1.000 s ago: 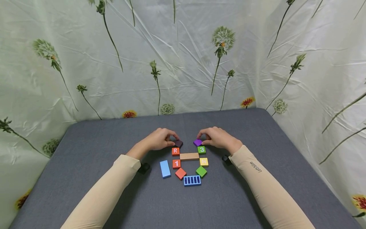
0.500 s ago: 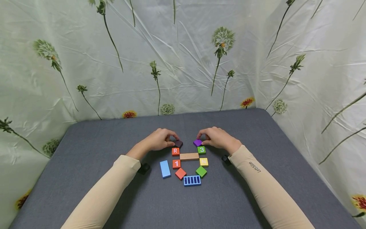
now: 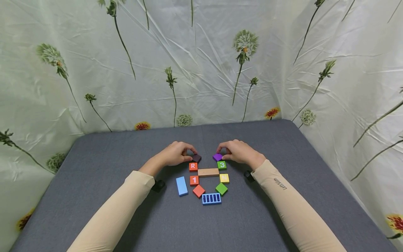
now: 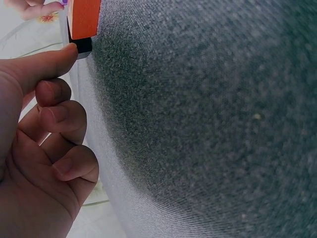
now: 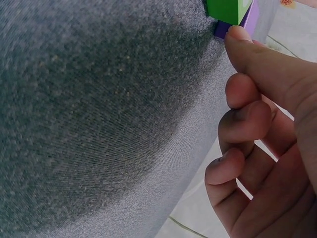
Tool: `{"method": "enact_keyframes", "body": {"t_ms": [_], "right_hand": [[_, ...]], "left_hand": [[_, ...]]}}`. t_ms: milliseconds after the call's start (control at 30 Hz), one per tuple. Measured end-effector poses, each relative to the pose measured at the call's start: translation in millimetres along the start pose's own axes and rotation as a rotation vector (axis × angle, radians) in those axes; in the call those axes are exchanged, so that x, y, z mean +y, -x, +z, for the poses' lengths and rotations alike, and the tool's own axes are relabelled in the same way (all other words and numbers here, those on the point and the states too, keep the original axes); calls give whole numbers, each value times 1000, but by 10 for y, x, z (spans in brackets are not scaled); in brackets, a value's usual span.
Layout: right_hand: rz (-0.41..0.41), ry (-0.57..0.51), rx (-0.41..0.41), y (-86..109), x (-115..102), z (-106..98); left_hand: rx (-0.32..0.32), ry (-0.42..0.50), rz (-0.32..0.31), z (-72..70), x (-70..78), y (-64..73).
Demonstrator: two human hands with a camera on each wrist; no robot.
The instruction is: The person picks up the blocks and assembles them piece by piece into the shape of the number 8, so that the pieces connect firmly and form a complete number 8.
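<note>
My left hand (image 3: 175,153) pinches a dark, near-black block (image 3: 197,158) between thumb and index finger. The block is turned cornerwise, just behind the red R block (image 3: 193,167). On the other side my right hand (image 3: 240,151) pinches a purple block (image 3: 217,157), also set cornerwise, behind the green 3 block (image 3: 221,165). In the left wrist view an orange-red block (image 4: 84,19) stands beside the dark block (image 4: 81,48) at the thumb tip. In the right wrist view the thumb presses the purple block (image 5: 224,30) close by the green block (image 5: 229,11).
A wooden plank (image 3: 208,172) spans between the two columns. Below lie a red 1 block (image 3: 194,180), yellow block (image 3: 224,178), orange block (image 3: 199,191), green block (image 3: 221,189) and slotted blue block (image 3: 211,198). A light blue block (image 3: 182,186) lies left on the grey cloth (image 3: 201,227).
</note>
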State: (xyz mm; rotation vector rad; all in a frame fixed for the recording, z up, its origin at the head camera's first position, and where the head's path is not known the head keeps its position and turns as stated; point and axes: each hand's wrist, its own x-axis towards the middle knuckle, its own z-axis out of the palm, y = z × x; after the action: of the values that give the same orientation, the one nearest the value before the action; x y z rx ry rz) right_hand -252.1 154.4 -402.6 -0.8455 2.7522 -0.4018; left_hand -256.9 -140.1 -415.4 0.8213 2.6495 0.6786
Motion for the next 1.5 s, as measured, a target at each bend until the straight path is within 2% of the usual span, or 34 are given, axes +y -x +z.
{"method": "enact_keyframes", "body": {"t_ms": [433, 1500], "right_hand": [[12, -1, 2, 12, 2, 1], [-19, -18, -1, -2, 18, 1]], "left_hand": [[-5, 7, -6, 1, 5, 0], [-2, 19, 3, 2, -20, 1]]}}
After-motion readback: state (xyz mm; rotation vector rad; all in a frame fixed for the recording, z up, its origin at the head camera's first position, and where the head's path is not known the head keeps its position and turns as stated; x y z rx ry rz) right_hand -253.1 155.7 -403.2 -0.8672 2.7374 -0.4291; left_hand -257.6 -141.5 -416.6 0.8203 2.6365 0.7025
